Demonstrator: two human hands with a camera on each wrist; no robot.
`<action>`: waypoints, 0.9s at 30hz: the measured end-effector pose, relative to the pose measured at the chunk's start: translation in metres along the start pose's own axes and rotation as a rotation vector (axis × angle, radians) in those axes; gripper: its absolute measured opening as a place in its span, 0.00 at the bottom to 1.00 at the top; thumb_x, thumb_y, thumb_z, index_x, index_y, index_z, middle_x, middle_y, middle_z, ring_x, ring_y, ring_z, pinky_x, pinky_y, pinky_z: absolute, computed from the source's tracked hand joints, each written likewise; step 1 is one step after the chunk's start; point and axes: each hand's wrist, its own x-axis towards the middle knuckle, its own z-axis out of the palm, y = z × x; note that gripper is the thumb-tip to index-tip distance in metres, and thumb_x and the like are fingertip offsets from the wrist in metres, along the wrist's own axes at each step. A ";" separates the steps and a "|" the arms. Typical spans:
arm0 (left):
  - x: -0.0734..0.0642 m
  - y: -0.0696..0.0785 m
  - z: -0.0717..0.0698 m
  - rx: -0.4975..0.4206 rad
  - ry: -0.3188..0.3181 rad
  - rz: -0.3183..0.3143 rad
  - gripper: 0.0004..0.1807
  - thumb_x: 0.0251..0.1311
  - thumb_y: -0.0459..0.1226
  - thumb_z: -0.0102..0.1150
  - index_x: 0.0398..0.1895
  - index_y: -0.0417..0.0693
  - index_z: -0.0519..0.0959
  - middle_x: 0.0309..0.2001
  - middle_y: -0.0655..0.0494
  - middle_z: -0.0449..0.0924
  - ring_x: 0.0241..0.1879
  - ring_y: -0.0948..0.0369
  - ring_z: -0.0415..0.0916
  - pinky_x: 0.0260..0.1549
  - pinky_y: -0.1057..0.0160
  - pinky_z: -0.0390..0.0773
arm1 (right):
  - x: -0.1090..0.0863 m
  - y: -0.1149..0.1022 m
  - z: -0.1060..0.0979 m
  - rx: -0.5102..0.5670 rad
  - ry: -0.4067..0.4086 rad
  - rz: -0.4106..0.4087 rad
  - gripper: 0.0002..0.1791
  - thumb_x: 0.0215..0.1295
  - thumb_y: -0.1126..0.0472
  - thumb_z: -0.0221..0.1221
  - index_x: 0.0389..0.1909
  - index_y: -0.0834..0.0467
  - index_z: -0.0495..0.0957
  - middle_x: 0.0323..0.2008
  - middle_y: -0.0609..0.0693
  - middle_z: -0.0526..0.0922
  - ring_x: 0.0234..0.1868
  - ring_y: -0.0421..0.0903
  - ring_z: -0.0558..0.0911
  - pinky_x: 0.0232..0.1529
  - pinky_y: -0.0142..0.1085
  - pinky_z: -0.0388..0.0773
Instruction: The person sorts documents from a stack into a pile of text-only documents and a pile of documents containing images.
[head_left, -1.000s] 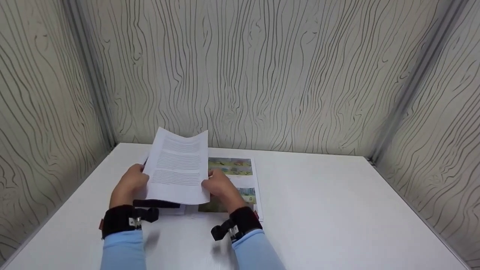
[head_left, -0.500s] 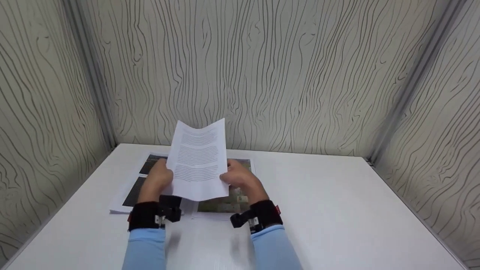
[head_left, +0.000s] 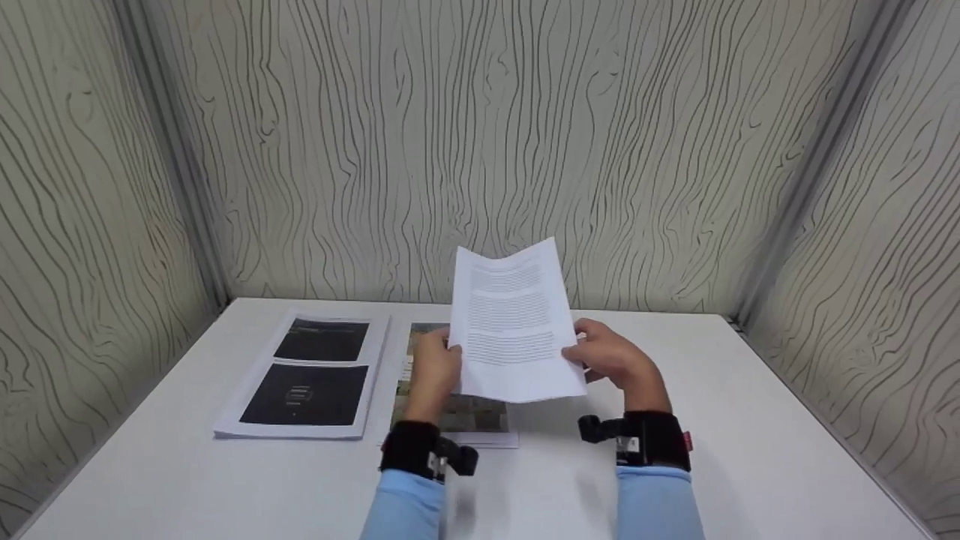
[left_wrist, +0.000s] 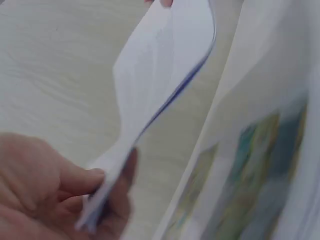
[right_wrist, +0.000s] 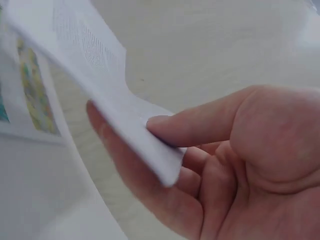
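Observation:
A thin stack of white paper (head_left: 511, 322) printed with lines of text is held up in the air, bowed along its middle. My left hand (head_left: 435, 369) pinches its left edge, thumb in front and fingers behind, as the left wrist view shows. On the opposite edge, my right hand (head_left: 616, 357) grips the paper between thumb (right_wrist: 192, 127) and the fingers behind it. Beneath the left hand lies a stack of sheets with colour pictures (head_left: 472, 421), partly covered by the raised paper and the left arm.
To the left on the white table (head_left: 750, 435) lies another paper stack (head_left: 319, 375) with two dark printed panels. A wood-grain patterned wall (head_left: 420, 150) rises right behind the table's far edge, with side walls at left and right.
Both hands have carried the text-printed stack of paper to the right. The stack with dark panels, partly covered before, now shows in full. The colour-picture stack has become more covered on its right.

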 end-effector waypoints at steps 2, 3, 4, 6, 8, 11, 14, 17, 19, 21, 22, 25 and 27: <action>-0.005 0.003 0.020 -0.056 0.039 -0.007 0.18 0.74 0.25 0.57 0.62 0.35 0.85 0.49 0.40 0.91 0.47 0.51 0.90 0.46 0.53 0.87 | -0.005 0.011 -0.014 0.019 0.023 0.022 0.23 0.80 0.64 0.53 0.70 0.66 0.69 0.58 0.63 0.85 0.49 0.50 0.88 0.47 0.42 0.86; -0.008 0.004 0.028 -0.076 0.053 -0.002 0.17 0.74 0.26 0.59 0.62 0.37 0.86 0.48 0.41 0.92 0.46 0.52 0.90 0.44 0.54 0.87 | -0.007 0.016 -0.021 0.029 0.033 0.027 0.23 0.81 0.64 0.53 0.71 0.66 0.68 0.58 0.63 0.85 0.49 0.49 0.87 0.46 0.41 0.86; -0.010 0.006 0.034 -0.089 0.062 0.008 0.18 0.73 0.27 0.61 0.63 0.37 0.85 0.47 0.41 0.92 0.45 0.52 0.90 0.42 0.55 0.87 | -0.009 0.021 -0.027 0.038 0.042 0.028 0.23 0.82 0.63 0.53 0.72 0.66 0.67 0.58 0.62 0.85 0.48 0.47 0.87 0.46 0.40 0.86; -0.013 0.008 0.045 -0.095 0.059 0.029 0.20 0.73 0.27 0.63 0.66 0.37 0.83 0.47 0.41 0.91 0.44 0.52 0.89 0.42 0.55 0.87 | -0.012 0.029 -0.037 0.059 0.059 0.030 0.22 0.83 0.63 0.52 0.71 0.66 0.67 0.58 0.61 0.86 0.46 0.45 0.87 0.44 0.38 0.85; -0.017 0.009 0.052 -0.083 0.041 0.035 0.23 0.72 0.28 0.64 0.69 0.36 0.81 0.49 0.40 0.91 0.45 0.52 0.89 0.42 0.55 0.87 | -0.015 0.038 -0.043 0.075 0.067 0.037 0.21 0.83 0.63 0.52 0.71 0.66 0.66 0.57 0.59 0.88 0.44 0.43 0.87 0.42 0.37 0.85; -0.022 0.008 0.062 -0.049 -0.034 0.002 0.27 0.72 0.29 0.64 0.73 0.37 0.77 0.54 0.39 0.89 0.48 0.52 0.88 0.45 0.56 0.87 | -0.019 0.051 -0.051 0.095 0.074 0.060 0.21 0.84 0.63 0.52 0.71 0.66 0.66 0.55 0.57 0.89 0.43 0.42 0.87 0.41 0.37 0.85; -0.027 0.008 0.069 -0.016 -0.133 -0.030 0.28 0.73 0.30 0.64 0.75 0.38 0.76 0.59 0.40 0.88 0.52 0.52 0.88 0.48 0.56 0.88 | -0.022 0.062 -0.057 0.097 0.087 0.085 0.20 0.84 0.63 0.52 0.70 0.66 0.67 0.55 0.56 0.88 0.43 0.42 0.87 0.41 0.36 0.84; -0.032 0.008 0.075 -0.003 -0.210 -0.043 0.26 0.73 0.31 0.63 0.72 0.35 0.78 0.62 0.38 0.86 0.58 0.50 0.87 0.55 0.53 0.87 | -0.024 0.073 -0.063 0.081 0.095 0.114 0.21 0.84 0.62 0.52 0.70 0.66 0.66 0.56 0.57 0.86 0.44 0.43 0.86 0.43 0.36 0.83; -0.034 0.007 0.079 0.011 -0.246 -0.047 0.22 0.72 0.31 0.63 0.68 0.35 0.81 0.63 0.39 0.86 0.61 0.49 0.86 0.59 0.51 0.86 | -0.026 0.080 -0.066 0.074 0.100 0.132 0.22 0.84 0.62 0.52 0.71 0.66 0.65 0.57 0.57 0.85 0.45 0.43 0.85 0.44 0.36 0.82; -0.037 0.006 0.083 0.025 -0.263 -0.044 0.20 0.72 0.32 0.62 0.64 0.35 0.83 0.62 0.39 0.87 0.63 0.48 0.85 0.63 0.49 0.84 | -0.027 0.087 -0.069 0.079 0.102 0.142 0.23 0.84 0.62 0.51 0.72 0.67 0.64 0.57 0.57 0.84 0.45 0.43 0.85 0.44 0.36 0.82; -0.038 0.005 0.085 0.037 -0.268 -0.040 0.19 0.72 0.32 0.62 0.63 0.34 0.83 0.63 0.39 0.87 0.63 0.48 0.84 0.64 0.48 0.83 | -0.028 0.090 -0.069 0.085 0.107 0.149 0.23 0.84 0.62 0.51 0.72 0.67 0.64 0.57 0.57 0.84 0.46 0.43 0.85 0.44 0.36 0.82; -0.040 0.003 0.090 0.066 -0.276 -0.041 0.19 0.71 0.33 0.61 0.61 0.34 0.83 0.64 0.39 0.86 0.64 0.48 0.83 0.67 0.46 0.81 | -0.030 0.099 -0.071 0.102 0.110 0.167 0.24 0.84 0.62 0.52 0.73 0.68 0.64 0.58 0.58 0.83 0.47 0.44 0.85 0.45 0.36 0.82; -0.042 0.003 0.092 0.080 -0.289 -0.050 0.21 0.72 0.34 0.61 0.63 0.32 0.82 0.66 0.37 0.85 0.66 0.47 0.82 0.69 0.44 0.80 | -0.031 0.103 -0.071 0.103 0.113 0.189 0.25 0.83 0.62 0.52 0.74 0.67 0.63 0.59 0.58 0.83 0.48 0.45 0.84 0.45 0.35 0.82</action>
